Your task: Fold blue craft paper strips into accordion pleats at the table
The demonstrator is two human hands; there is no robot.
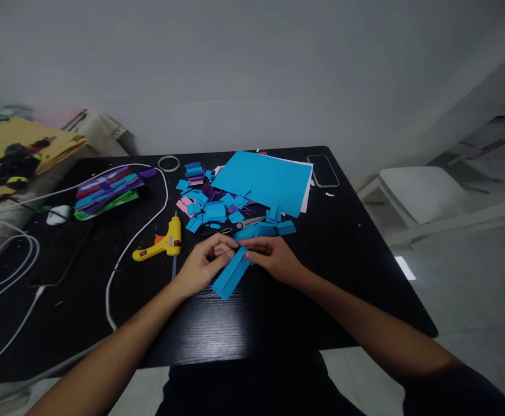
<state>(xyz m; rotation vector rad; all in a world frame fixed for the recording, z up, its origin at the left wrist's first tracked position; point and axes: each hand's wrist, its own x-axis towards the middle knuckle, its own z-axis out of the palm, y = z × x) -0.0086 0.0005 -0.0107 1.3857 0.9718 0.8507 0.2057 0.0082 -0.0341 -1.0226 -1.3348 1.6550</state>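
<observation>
A folded strip of blue paper (231, 274) slants above the black table, its lower end toward me. My left hand (207, 260) pinches its left edge between thumb and fingers. On the right edge, near the top, my right hand (274, 257) grips the same strip with thumb and fingertips. Just beyond my fingers lie scissors (250, 222), partly covered by blue paper pieces. Several small folded blue pieces (215, 211) are heaped behind my hands, with some pink and purple ones among them.
A yellow glue gun (166, 240) lies left of my left hand. Blue sheets (265, 179) and a phone (323, 171) are at the back. Stacked coloured paper (107, 190), a tape roll (169, 163) and a white cable (125, 254) occupy the left. A white stool (421, 188) stands right.
</observation>
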